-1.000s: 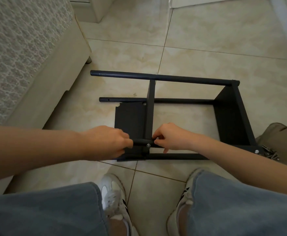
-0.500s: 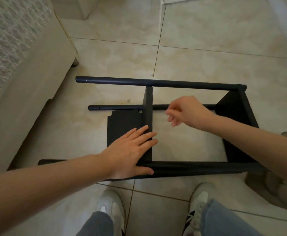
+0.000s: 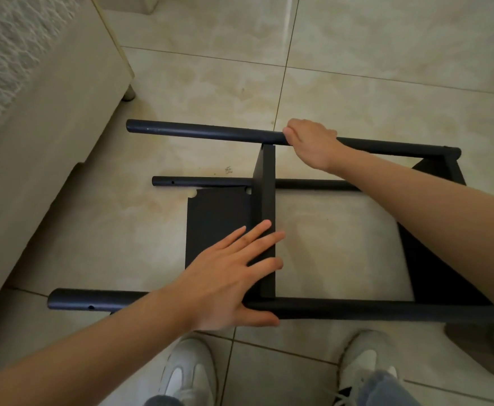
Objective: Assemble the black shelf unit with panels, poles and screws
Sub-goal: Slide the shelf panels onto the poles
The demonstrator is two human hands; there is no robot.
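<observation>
- My two pale shoes (image 3: 187, 373) stand on the tiled floor (image 3: 357, 244) at 6 o'clock, nearest to me.
- The shelf unit lies on its side just beyond them; its near pole (image 3: 357, 309) runs from 9 to 3 o'clock.
- My left hand (image 3: 228, 276) lies flat where the near pole meets the middle panel (image 3: 266, 186). The fingers are straight and spread, pressing on the panel's edge, and the thumb rests along the pole.
- At 9 o'clock of the middle panel a loose panel (image 3: 219, 212) lies flat on the floor, touching it.
- At 3 o'clock the end panel (image 3: 439, 259) stands on edge, joining the poles' right ends.
- Past the loose panel, a low pole (image 3: 201, 182) lies on the floor, passing behind the middle panel.
- Farthest, at 12 o'clock, my right hand (image 3: 313, 142) has its fingers curled round the far pole (image 3: 196, 131), just at 1 o'clock of the middle panel's top.
- A beige upholstered furniture base (image 3: 35, 142) fills the view from 9 to 11 o'clock.
</observation>
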